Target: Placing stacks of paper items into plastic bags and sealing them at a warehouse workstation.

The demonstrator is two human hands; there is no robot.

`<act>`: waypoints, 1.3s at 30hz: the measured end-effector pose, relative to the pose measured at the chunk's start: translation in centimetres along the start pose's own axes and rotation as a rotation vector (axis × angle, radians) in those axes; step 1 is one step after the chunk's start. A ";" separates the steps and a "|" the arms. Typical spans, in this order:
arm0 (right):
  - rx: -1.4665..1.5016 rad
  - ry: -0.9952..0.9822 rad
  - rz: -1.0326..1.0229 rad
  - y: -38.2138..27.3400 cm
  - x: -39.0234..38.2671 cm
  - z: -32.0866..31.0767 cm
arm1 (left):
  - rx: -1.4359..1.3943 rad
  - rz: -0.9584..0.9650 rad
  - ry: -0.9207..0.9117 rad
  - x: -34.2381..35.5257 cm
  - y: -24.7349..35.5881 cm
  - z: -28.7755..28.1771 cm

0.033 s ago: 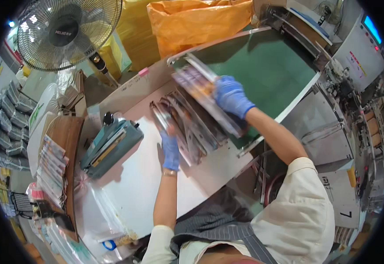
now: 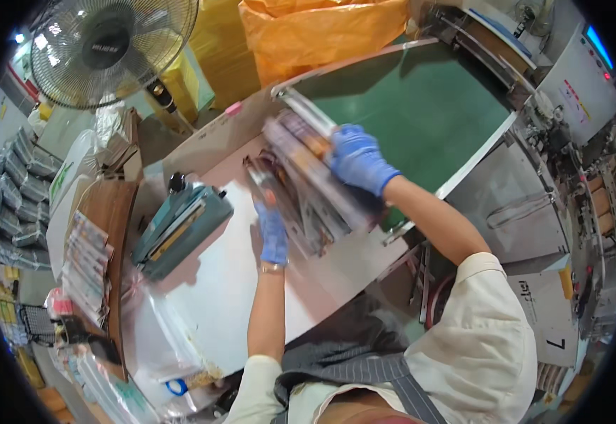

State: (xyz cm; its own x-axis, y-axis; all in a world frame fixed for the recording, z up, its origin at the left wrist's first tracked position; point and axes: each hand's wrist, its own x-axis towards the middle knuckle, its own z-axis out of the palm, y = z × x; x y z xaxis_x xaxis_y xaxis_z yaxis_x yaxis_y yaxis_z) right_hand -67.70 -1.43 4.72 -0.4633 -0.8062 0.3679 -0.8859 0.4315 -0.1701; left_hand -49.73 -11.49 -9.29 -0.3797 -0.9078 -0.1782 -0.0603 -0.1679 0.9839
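Observation:
My right hand (image 2: 359, 159), in a blue glove, is closed on a bundle of flat printed packs (image 2: 306, 152) in purple and orange. The bundle is smeared by motion and hangs tilted over the edge between the green conveyor belt and the white table. Below it on the table lies a row of similar slim packs (image 2: 315, 225), partly hidden by the bundle. My left hand (image 2: 273, 232), also blue-gloved, rests against the left side of that row with its fingers stretched along it; the fingertips are blurred.
Beyond my right hand lies the green conveyor belt (image 2: 421, 106) with a metal rim. A teal bench sealer (image 2: 184, 230) stands left on the white table (image 2: 230, 297). Further left are clear plastic bags (image 2: 170, 336), a stack of printed sheets (image 2: 85, 265) and a fan (image 2: 110, 49). Orange sacking (image 2: 322, 35) stands behind.
My right hand and the bundle have shifted left and slightly nearer, from the belt's edge toward the row on the table. My left hand has moved slightly farther along the row.

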 end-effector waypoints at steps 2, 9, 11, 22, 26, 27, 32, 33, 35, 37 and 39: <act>0.054 -0.065 0.022 -5.6 -0.6 1.0 | -0.323 -0.098 -0.030 1.4 0.8 -1.0; 0.568 -0.279 0.768 0.7 0.5 18.4 | 0.096 0.016 0.099 6.5 -3.0 -3.0; 0.408 -0.403 0.571 -6.0 -1.1 14.4 | 0.011 -0.120 0.211 6.1 -2.4 -6.2; 1.378 -0.503 0.504 -11.0 -8.0 10.8 | -0.323 -0.276 -0.195 -3.5 1.5 -6.5; 1.861 -0.774 0.771 -13.6 -23.3 2.1 | -0.273 -0.368 -0.341 -20.3 -1.9 -15.2; 1.655 -0.829 0.705 -12.0 -27.5 3.2 | -0.243 -0.413 -0.346 -24.0 -2.6 -15.8; 1.612 -0.651 0.453 -15.6 -28.2 1.1 | -0.380 -0.458 -0.306 -26.7 -0.3 -16.3; 1.595 -0.539 0.314 -16.3 -25.7 -0.3 | -0.367 -0.236 -0.269 -25.6 2.3 -16.1; 1.834 -0.477 0.175 -18.4 -21.6 -3.3 | -0.062 0.318 -0.354 -22.2 4.4 -17.3; 1.426 -0.340 -0.128 -17.6 -18.7 -3.4 | 0.408 0.227 -0.666 -19.9 9.8 -18.3; 1.323 -0.377 -0.278 -17.3 -16.8 -3.1 | 0.737 0.780 -0.568 -17.5 8.3 -20.3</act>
State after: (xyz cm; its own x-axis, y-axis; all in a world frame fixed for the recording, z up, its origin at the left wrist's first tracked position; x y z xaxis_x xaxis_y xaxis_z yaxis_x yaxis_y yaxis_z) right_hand -44.54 5.94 4.33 -0.0626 -0.9508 0.3034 -0.2151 -0.2840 -0.9344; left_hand -24.83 -4.85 1.82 -0.8877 -0.3390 0.3115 -0.0759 0.7751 0.6273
